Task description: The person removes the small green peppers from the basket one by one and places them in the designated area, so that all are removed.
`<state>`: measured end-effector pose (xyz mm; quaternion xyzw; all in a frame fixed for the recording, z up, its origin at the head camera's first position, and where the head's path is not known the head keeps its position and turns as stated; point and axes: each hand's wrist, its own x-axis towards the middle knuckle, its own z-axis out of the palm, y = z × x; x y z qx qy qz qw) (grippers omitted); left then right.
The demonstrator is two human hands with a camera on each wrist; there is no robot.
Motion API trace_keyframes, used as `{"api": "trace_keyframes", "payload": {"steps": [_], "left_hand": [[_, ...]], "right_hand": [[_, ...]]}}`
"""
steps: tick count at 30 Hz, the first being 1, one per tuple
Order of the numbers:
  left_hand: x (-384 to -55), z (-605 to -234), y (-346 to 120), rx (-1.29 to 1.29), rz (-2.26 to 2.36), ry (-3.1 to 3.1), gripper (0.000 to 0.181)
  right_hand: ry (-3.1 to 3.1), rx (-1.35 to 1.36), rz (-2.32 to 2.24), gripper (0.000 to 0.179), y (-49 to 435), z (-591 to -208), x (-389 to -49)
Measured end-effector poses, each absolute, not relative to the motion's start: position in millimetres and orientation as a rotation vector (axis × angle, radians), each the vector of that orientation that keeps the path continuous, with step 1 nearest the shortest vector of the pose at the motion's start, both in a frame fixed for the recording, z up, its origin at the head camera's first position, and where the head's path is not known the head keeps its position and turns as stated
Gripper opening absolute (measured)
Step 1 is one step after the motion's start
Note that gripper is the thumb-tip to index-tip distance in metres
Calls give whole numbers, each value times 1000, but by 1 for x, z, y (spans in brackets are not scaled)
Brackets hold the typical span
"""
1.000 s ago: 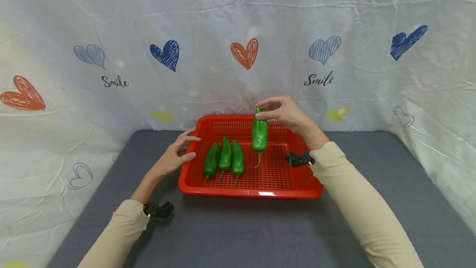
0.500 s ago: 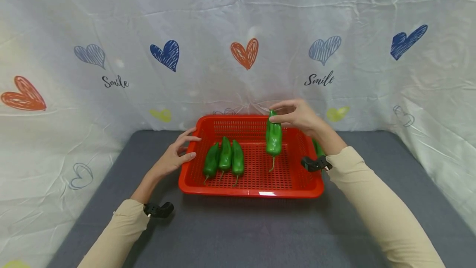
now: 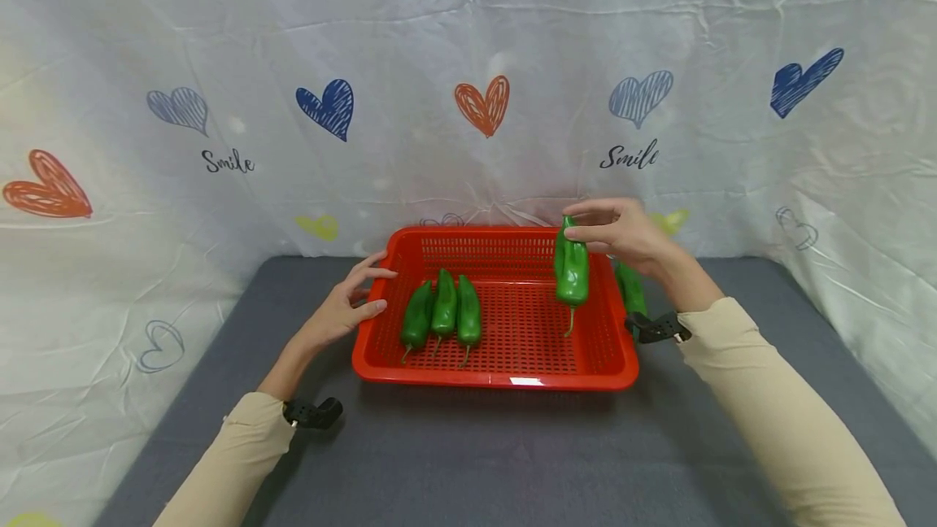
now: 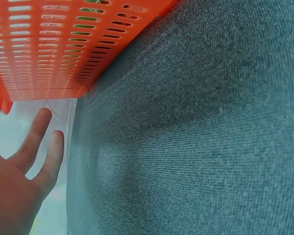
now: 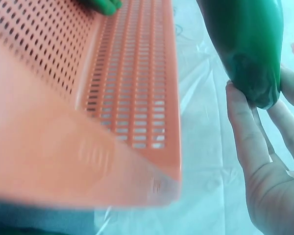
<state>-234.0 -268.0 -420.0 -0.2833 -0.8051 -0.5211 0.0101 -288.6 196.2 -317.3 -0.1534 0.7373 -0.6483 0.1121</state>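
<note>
My right hand [image 3: 622,234] pinches a long green pepper [image 3: 573,275] by its tapered end, so the stem hangs downward over the right part of a red perforated basket [image 3: 498,381]. In the right wrist view thumb and fingers meet round the end of that pepper [image 5: 250,49]. At the basket's left rim lies my left hand [image 3: 340,307], fingers spread and relaxed; the left wrist view shows them extended beside the basket wall [image 4: 44,54]. Three more green peppers [image 3: 444,307] lie side by side in the basket's left half, stems toward me.
Outside the basket's right wall another green pepper [image 3: 631,287] lies on the grey cloth-covered table [image 3: 468,454], partly behind my right wrist. A white curtain [image 3: 410,104] printed with hearts hangs at the table's back edge.
My right hand has carried the pepper rightward across the basket, from near its middle to its right side. The pepper outside the right wall has come into view. The left hand stays put.
</note>
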Motion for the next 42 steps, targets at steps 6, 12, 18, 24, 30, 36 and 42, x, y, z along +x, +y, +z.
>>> {"api": "trace_keyframes", "payload": {"steps": [6, 12, 18, 24, 30, 36, 42], "left_hand": [[-233, -420, -268, -884, -1615, -2516, 44], [-234, -421, -269, -882, -1613, -2520, 43], [-234, -420, -268, -881, -1614, -2524, 44], [-233, -420, -268, -871, -1621, -2528, 44], [-233, -422, -269, -870, -1621, -2529, 44], [-234, -420, -268, -852, -1618, -2544, 44], [-235, -419, -268, -863, -1587, -2534, 43]], "right_hand": [[2161, -410, -1912, 29, 211, -317, -285], [2157, -408, -1915, 29, 226, -320, -284], [2190, -385, -1943, 29, 242, -323, -284], [2233, -343, -1957, 29, 258, -325, -283], [2273, -340, -1928, 31, 275, -331, -285], [2291, -286, -1958, 34, 295, -336, -286], [2333, -266, -1953, 41, 310, -341, -290]]}}
